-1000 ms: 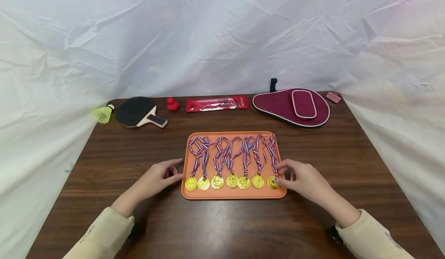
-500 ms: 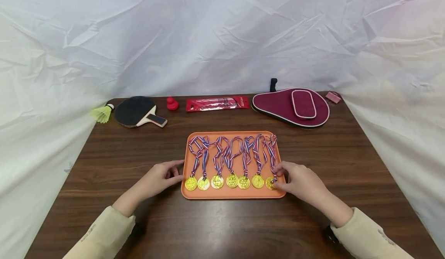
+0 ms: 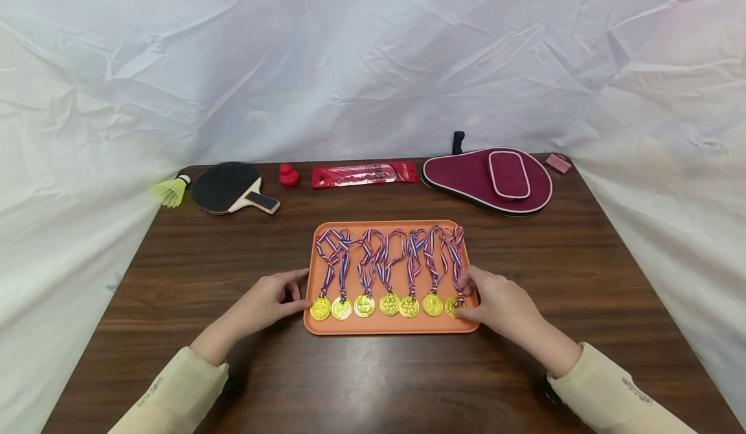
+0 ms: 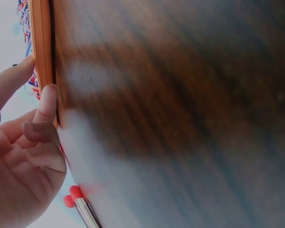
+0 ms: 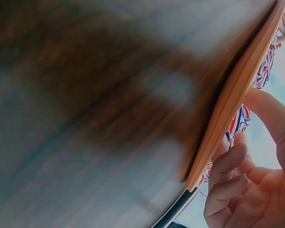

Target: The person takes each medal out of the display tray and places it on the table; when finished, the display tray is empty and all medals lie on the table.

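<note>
Gold medals (image 3: pixel 390 303) on striped red, white and blue ribbons lie side by side in an orange tray (image 3: pixel 384 330), discs toward the near edge. My left hand (image 3: pixel 265 301) is at the tray's left rim, thumb and forefinger apart and touching the edge. On the opposite side my right hand (image 3: pixel 504 298) reaches over the rim; its thumb covers part of the rightmost medal (image 3: pixel 450 306), and the forefinger touches that medal's ribbon (image 3: pixel 456 252). In the right wrist view, the tray's wall (image 5: pixel 228 104) hides the fingertips. The left wrist view shows loosely bent fingers (image 4: pixel 42 156) beside the tray.
Along the back of the wooden table (image 3: pixel 367 388) lie a shuttlecock (image 3: pixel 171 192), a table tennis paddle (image 3: pixel 227 188), a small red figure (image 3: pixel 288 175), a red packet (image 3: pixel 364 173), a maroon paddle case (image 3: pixel 495 181) and a small pink item (image 3: pixel 558 163). White cloth (image 3: pixel 373 65) hangs behind.
The rightmost medal has shifted slightly left, and my right hand has moved left with it. My left hand stays at the tray's left edge, barely moved.
</note>
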`<state>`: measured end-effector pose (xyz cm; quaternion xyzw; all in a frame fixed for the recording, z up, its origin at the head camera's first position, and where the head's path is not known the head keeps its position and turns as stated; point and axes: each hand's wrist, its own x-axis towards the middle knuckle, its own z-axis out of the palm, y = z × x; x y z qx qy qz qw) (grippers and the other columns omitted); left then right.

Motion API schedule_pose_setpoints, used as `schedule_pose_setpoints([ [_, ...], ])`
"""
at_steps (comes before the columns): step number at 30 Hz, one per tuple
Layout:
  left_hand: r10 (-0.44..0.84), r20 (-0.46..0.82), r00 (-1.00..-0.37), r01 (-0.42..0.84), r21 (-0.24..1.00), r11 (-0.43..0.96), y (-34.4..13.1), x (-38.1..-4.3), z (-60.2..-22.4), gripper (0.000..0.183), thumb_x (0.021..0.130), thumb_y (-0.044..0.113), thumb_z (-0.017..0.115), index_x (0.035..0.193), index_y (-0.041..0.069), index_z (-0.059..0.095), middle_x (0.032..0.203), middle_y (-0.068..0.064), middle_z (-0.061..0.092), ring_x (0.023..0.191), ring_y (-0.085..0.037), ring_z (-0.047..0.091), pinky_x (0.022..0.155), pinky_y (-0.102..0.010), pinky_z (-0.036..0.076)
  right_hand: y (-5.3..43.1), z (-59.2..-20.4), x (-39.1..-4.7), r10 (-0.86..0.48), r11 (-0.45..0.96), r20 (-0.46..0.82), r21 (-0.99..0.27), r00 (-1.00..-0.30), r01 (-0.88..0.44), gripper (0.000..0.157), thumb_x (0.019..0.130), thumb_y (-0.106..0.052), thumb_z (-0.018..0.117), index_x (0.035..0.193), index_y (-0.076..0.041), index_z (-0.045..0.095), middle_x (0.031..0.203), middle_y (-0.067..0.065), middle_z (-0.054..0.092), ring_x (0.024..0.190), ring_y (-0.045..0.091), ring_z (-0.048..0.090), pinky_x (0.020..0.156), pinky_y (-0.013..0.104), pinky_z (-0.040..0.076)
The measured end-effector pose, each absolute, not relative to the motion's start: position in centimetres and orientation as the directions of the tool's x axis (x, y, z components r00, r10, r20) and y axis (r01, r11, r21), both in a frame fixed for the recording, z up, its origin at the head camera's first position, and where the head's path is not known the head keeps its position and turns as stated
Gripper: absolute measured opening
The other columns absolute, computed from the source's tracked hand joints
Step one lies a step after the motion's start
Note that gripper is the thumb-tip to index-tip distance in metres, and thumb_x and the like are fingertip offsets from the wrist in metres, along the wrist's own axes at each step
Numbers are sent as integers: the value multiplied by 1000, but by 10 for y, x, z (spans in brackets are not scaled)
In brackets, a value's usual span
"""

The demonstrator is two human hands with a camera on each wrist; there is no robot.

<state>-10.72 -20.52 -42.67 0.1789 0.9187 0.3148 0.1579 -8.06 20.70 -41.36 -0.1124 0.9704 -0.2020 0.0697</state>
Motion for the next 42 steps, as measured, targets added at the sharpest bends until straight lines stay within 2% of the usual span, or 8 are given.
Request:
schedule_pose_setpoints([
  [4, 440, -164, -883, 244, 639, 729, -205, -107, -428, 64, 75, 34, 71, 129, 8, 47, 71, 8, 53, 52, -10, 44, 45, -23, 36, 206, -411, -79, -229, 903, -74, -387, -971, -184, 47, 59, -41, 81, 87, -18, 51, 72, -6, 51, 56, 9, 44, 47, 27, 34],
  [9, 445, -157, -882, 253, 639, 727, -206, -107, -429, 65, 75, 35, 71, 129, 8, 47, 71, 9, 53, 51, -10, 44, 44, -23, 36, 206, -409, -76, -183, 935, -46, -317, -982, -160, 53, 56, -52, 78, 86, -16, 53, 71, -4, 47, 54, 13, 42, 44, 29, 32],
  [18, 445, -157, -882, 256, 633, 730, -206, -108, -429, 66, 75, 36, 71, 129, 8, 47, 71, 9, 53, 50, -9, 43, 44, -23, 35, 201, -411, -75, -135, 961, -152, -259, -979, -92, 61, 55, -68, 68, 82, -16, 54, 78, 2, 40, 53, 16, 42, 42, 30, 29],
  [29, 459, -153, -875, 268, 637, 723, -206, -107, -428, 65, 76, 35, 70, 130, 7, 46, 71, 9, 53, 49, -10, 43, 43, -23, 34, 201, -408, -79, -129, 962, -204, -263, -970, -73, 57, 58, -61, 71, 87, -14, 59, 78, 2, 43, 54, 17, 42, 43, 30, 30],
  [35, 464, -144, -874, 280, 631, 724, -207, -108, -429, 65, 76, 35, 70, 129, 7, 46, 71, 9, 52, 49, -9, 42, 44, -23, 35, 201, -407, -79, -133, 952, -164, -296, -977, -79, 50, 58, -54, 76, 84, -15, 57, 80, 0, 46, 57, 17, 43, 44, 30, 32],
  [42, 460, -145, -876, 277, 631, 725, -207, -108, -430, 66, 76, 36, 70, 130, 8, 46, 71, 9, 52, 50, -8, 43, 44, -23, 35, 202, -408, -78, -150, 936, -121, -338, -981, -101, 47, 57, -47, 80, 83, -16, 54, 66, -5, 47, 53, 12, 42, 43, 29, 31],
])
